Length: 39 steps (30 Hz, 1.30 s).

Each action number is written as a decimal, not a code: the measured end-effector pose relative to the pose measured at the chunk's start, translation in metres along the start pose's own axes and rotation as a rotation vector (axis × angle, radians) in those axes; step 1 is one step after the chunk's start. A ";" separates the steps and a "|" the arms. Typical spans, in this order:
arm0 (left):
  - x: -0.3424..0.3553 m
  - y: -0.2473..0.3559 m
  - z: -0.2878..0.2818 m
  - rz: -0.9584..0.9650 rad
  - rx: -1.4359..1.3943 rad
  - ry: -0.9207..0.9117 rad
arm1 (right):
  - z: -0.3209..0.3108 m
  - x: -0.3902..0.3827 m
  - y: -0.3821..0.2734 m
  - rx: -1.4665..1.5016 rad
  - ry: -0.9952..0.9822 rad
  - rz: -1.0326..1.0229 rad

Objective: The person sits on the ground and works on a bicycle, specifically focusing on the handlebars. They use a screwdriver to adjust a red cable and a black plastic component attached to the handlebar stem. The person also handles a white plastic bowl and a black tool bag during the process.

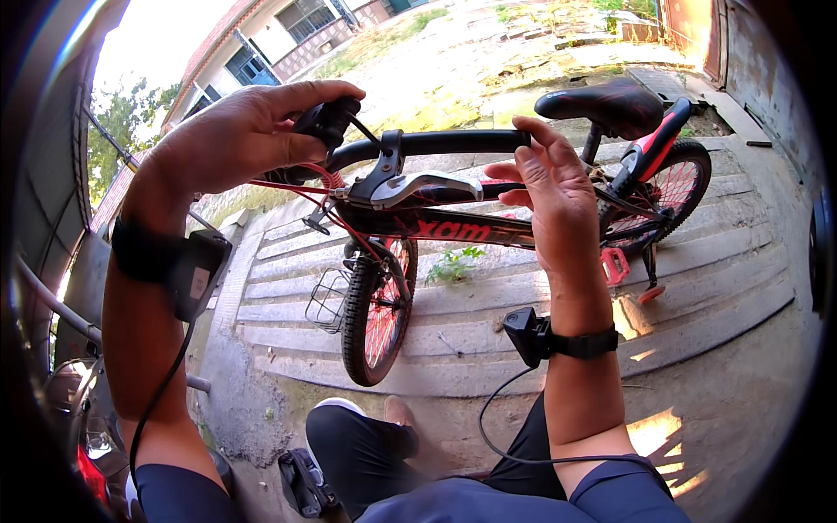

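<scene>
A black and red bicycle (436, 225) stands in front of me, its handlebar (453, 142) running crosswise between my hands. My left hand (231, 135) is closed around the black grip (328, 124) at the left end of the bar; part of that grip is hidden by the fingers. At the other end, my right hand (558, 179) has its fingers apart, the index finger and thumb beside the bare black bar end. A silver brake lever (423, 186) sits below the bar, close to the stem clamp (390, 159). Red cables run down from the left side.
The bicycle's front wheel (381, 305) rests on ridged concrete (471, 349), with a wire basket (329, 301) beside it. A black saddle (602, 106) rises at the right. Another vehicle (87, 427) stands at lower left. A black bag-like object (305, 482) lies by my foot.
</scene>
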<state>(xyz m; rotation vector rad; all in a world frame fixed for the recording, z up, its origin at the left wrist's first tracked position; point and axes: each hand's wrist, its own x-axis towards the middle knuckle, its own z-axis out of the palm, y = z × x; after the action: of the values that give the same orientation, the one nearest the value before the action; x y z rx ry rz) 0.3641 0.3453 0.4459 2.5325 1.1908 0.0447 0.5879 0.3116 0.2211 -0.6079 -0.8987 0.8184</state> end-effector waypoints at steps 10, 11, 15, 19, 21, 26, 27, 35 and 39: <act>0.010 0.033 -0.006 0.071 0.354 -0.015 | 0.003 0.000 0.001 0.012 0.006 -0.008; 0.011 0.033 -0.007 0.116 0.412 -0.012 | 0.004 0.000 0.002 0.015 0.010 -0.021; 0.014 0.037 -0.003 0.188 0.539 0.002 | 0.003 0.000 0.004 0.028 0.013 -0.033; 0.006 0.043 0.001 0.130 0.489 -0.009 | 0.002 -0.001 0.002 0.018 0.005 -0.019; 0.005 0.040 0.003 0.146 0.458 0.009 | 0.002 0.000 0.002 0.022 -0.004 -0.020; 0.001 0.040 0.007 0.160 0.462 0.056 | 0.003 -0.001 0.002 0.040 0.002 -0.001; 0.002 0.040 0.010 0.165 0.470 0.073 | 0.002 0.000 0.002 0.039 0.007 -0.001; 0.003 0.050 0.018 0.109 0.494 0.126 | 0.001 0.003 0.003 0.044 0.011 0.018; 0.000 0.054 0.026 0.080 0.454 0.186 | 0.001 0.007 0.007 0.051 0.023 -0.064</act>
<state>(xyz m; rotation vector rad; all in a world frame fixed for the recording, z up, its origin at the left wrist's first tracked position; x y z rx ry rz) 0.4085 0.3057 0.4390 3.0276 1.2877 0.0319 0.5870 0.3211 0.2189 -0.5403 -0.8691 0.7729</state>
